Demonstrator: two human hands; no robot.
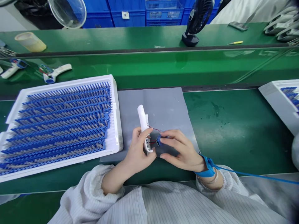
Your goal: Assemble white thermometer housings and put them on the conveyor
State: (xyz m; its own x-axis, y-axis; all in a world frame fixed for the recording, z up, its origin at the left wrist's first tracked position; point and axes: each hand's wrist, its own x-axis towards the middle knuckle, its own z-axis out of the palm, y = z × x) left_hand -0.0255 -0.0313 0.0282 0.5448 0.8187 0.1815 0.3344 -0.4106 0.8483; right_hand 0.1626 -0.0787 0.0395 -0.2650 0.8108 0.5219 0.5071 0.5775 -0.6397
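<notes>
My left hand [137, 149] is closed around a white plastic housing [142, 119] that sticks up from the fist over a grey mat [161, 105]. Thin red wires [154, 128] run from the housing to a small blue part [158, 141]. My right hand [181, 149] pinches that blue part between thumb and fingertips, right beside the housing. A blue wrist strap [206, 169] with a coiled blue cord sits on my right wrist.
A white foam tray [115, 124] packed with rows of blue parts lies left of the mat. Another white tray [275, 99] is at the right edge. Beyond runs a green conveyor with white-blue handheld units [52, 73], a tape roll [30, 42], a small black fan [195, 21] and blue crates.
</notes>
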